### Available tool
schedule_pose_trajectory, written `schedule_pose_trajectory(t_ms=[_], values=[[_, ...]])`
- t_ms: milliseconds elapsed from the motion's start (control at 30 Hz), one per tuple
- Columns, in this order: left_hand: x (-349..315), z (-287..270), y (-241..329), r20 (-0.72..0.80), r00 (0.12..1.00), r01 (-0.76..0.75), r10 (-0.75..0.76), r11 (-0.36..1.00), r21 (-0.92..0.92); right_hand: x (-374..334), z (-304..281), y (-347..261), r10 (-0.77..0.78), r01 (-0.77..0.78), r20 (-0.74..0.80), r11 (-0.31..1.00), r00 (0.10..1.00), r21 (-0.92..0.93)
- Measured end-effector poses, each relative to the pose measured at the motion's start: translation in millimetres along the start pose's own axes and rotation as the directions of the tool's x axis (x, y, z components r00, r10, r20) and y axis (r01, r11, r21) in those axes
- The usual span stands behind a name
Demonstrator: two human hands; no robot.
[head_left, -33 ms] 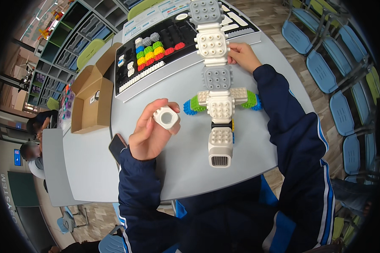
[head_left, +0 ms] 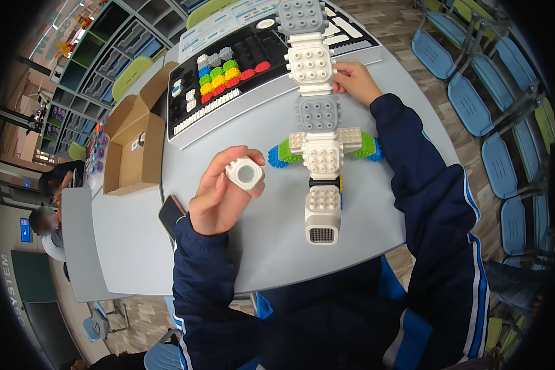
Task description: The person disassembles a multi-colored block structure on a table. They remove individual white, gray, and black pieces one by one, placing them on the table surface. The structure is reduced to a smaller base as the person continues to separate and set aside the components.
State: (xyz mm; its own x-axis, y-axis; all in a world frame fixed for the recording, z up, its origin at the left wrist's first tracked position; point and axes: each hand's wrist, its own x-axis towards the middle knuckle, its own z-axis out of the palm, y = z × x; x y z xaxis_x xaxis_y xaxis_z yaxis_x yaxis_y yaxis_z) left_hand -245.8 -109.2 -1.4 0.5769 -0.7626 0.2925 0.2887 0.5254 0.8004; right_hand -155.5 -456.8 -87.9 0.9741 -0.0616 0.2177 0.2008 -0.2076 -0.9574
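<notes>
My left hand (head_left: 219,191) is closed round a small white block (head_left: 246,174) with a round grey disc on its face and studs along one side. It is raised over the table, left of a tall studded building-block model (head_left: 322,158). White and grey blocks form the model's column, with green-and-blue curved arms at both sides and a dark grille on its lowest block. At the upper right, my right hand (head_left: 356,83) pinches the model's side beside a white block (head_left: 309,63); its fingertips are partly hidden behind that block.
A black block tray (head_left: 250,92) with coloured bricks lies on the grey table (head_left: 271,259) behind the model. An open cardboard box (head_left: 129,145) stands at the left, near a phone (head_left: 171,216). Blue chairs (head_left: 468,102) line the right side; other people sit far left.
My left hand has shifted very slightly to the right with the white block. My right hand stays at the model, which is nearly still.
</notes>
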Motion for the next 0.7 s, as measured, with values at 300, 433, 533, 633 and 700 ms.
schedule_pose_trajectory(t_ms=[300,433,533,633,700], values=[[0,4,1,0.002,0.999,-0.034,0.034,0.998,0.059,6,-1,-1,0.005,-0.005,0.009,1.0,1.0,-0.009],[3,12,2,-0.013,0.999,0.037,-0.037,0.999,0.004,5,-3,-1,-0.019,0.019,-0.005,0.999,1.0,-0.037],[4,17,2,-0.027,0.998,0.061,-0.062,0.998,-0.007,5,-3,0,-0.026,0.026,-0.008,0.999,1.0,-0.044],[2,20,2,-0.036,0.997,0.068,-0.068,0.998,0.008,5,-3,-3,-0.027,0.027,-0.009,0.998,1.0,-0.064],[1,21,2,-0.036,0.996,0.077,-0.076,0.997,0.021,4,-2,-6,-0.023,0.022,-0.004,0.998,1.0,-0.062]])
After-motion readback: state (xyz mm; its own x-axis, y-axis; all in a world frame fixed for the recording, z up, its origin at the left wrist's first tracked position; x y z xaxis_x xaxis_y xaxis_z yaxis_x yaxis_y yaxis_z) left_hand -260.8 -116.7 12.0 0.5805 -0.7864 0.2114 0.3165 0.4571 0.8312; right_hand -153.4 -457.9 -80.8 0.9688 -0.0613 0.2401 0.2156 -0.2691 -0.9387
